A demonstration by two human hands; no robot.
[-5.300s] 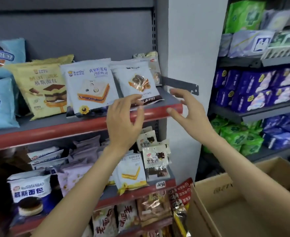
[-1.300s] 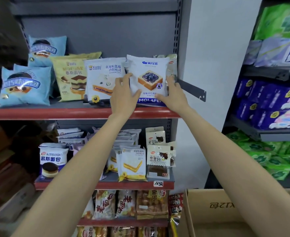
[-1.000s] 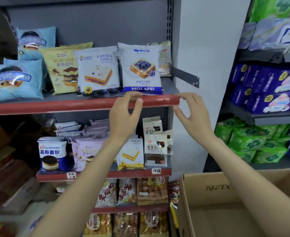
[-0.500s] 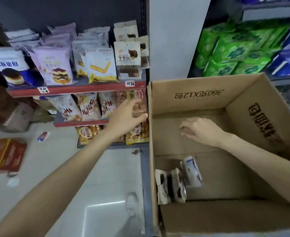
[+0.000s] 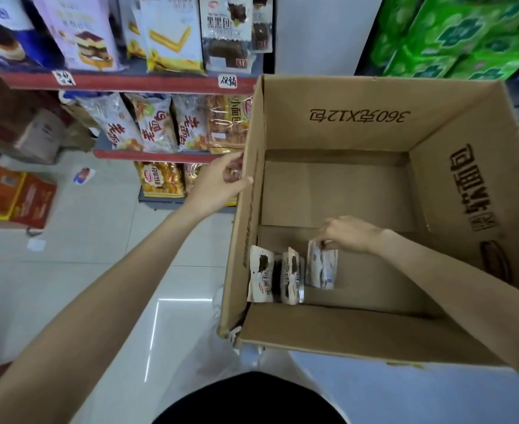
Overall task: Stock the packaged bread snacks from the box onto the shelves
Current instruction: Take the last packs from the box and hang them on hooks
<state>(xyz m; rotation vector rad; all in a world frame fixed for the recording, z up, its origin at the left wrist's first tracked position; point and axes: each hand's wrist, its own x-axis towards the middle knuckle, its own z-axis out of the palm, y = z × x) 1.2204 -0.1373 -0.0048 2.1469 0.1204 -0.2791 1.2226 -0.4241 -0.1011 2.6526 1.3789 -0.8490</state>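
The top edge of the rightmost packet (image 5: 321, 267), upright in the box (image 5: 337, 117) beside two others, is pinched from above by the right hand (image 5: 348, 234); the box wall is gripped by the left hand (image 5: 218, 182).

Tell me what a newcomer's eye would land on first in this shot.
The big open cardboard box fills the right half, nearly emptied, with only three snack packets standing upright in its near-left corner. The right hand reaches into the box and pinches the top of the rightmost packet, while the left hand holds the box's left wall. Behind on the left, red-edged shelves are packed with bread bags.
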